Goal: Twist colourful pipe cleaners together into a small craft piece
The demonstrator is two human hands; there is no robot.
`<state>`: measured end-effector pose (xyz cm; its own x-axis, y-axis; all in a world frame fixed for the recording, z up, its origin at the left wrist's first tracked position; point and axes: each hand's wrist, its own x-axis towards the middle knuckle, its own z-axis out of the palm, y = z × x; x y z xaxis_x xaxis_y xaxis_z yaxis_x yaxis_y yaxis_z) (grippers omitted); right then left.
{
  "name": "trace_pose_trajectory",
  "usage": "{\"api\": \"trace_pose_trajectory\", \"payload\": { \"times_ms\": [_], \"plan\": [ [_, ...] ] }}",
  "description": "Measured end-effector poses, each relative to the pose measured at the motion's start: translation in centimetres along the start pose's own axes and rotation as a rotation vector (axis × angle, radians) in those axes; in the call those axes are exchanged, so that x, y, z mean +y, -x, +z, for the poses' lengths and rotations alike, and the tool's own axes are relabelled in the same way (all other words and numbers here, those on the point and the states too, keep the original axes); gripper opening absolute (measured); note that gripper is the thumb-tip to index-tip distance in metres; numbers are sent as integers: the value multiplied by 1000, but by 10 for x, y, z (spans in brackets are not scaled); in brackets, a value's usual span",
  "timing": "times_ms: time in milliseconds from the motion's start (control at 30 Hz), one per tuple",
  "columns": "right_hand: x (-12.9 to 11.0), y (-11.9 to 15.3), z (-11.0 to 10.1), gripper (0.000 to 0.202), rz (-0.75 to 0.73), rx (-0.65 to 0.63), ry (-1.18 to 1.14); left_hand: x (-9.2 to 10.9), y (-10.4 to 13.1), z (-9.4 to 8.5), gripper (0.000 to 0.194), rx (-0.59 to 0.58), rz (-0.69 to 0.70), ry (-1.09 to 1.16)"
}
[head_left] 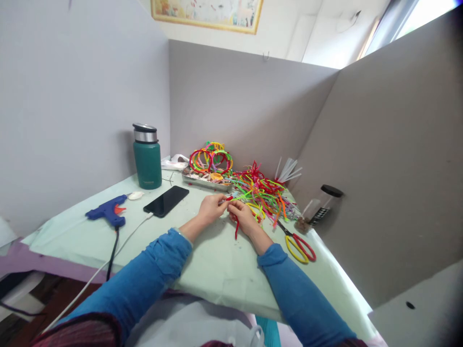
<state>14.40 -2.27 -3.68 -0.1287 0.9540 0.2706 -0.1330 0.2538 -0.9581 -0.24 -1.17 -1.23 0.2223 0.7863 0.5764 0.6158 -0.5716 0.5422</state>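
Observation:
A red pipe cleaner (236,229) runs between my two hands over the middle of the table, its loose end hanging down below the right one. My left hand (211,209) pinches it near a short red piece by the fingertips. Close against those fingers, my right hand (243,214) is closed on the same pipe cleaner. Just behind the hands lies a tangled heap of coloured pipe cleaners (262,190) in red, green, orange and purple. Scissors (300,246) with one yellow and one red handle rest to the right of my right hand.
A blue glue gun (108,210), a black phone (167,201) on a white cable and a green bottle (147,161) stand or lie at left. Behind, a metal tray (202,182) bears pipe-cleaner rings (211,159). White sticks (288,169) and a clear jar (320,207) are at right. Grey partitions enclose the table.

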Motion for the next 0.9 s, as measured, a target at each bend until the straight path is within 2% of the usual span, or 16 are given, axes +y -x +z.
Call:
{"api": "trace_pose_trajectory", "payload": {
  "times_ms": [300,600,900],
  "plan": [
    [0,-1,0,20,2,3,-28,-3,0,3,27,45,-38,-46],
    [0,0,0,18,1,6,-1,-1,0,2,26,-20,1,-70],
    [0,-1,-3,19,22,24,-44,2,1,-1,27,-19,10,-89]
  ]
}}
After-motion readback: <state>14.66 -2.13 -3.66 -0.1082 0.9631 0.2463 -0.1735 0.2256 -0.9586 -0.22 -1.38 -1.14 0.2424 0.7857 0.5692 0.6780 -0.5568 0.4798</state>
